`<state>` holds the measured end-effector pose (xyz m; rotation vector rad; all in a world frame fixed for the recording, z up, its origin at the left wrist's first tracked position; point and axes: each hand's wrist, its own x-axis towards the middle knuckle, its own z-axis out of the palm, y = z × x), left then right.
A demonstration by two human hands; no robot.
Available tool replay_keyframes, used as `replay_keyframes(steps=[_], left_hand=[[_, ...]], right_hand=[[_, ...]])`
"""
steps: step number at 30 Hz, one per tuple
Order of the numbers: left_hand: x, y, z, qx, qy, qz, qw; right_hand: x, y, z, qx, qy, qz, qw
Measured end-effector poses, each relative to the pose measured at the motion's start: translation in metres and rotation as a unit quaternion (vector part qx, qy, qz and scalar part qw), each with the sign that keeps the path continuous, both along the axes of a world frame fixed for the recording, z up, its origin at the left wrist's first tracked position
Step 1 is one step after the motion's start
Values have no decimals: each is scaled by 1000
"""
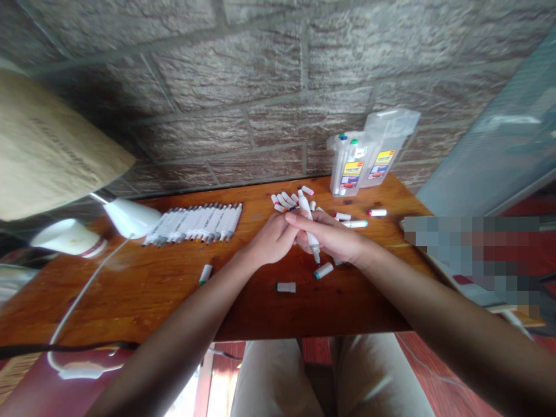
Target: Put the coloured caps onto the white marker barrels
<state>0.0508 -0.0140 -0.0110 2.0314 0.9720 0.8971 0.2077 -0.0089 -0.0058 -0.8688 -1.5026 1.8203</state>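
Observation:
My left hand [273, 236] and my right hand [336, 237] meet over the middle of the table. A white marker [311, 238] slants between them, gripped by my right hand, its grey lower end uncapped with the nib pointing down. My left hand is closed against the right one; its fingertips are partly hidden, so I cannot make out what they hold. Just below the nib lies a loose cap with a teal end [324, 270]. Another white cap [285, 287] lies nearer the front edge. Behind my hands is a scatter of white caps [284, 201], partly covered.
A row of white markers [195, 223] lies at left, near a white lamp [130, 217] and a tipped paper cup [69, 237]. One green-ended cap [205, 273] sits in front. An open clear marker case [347, 168] stands against the brick wall [269, 127]. A red-ended cap [376, 213] lies right.

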Motion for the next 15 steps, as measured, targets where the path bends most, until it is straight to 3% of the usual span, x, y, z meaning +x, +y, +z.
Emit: replay_keyframes(steps=[15], left_hand=[[-1,0,0,-18,-6,-15,1000]], right_hand=[[3,0,-1,24,-38,-2,999]])
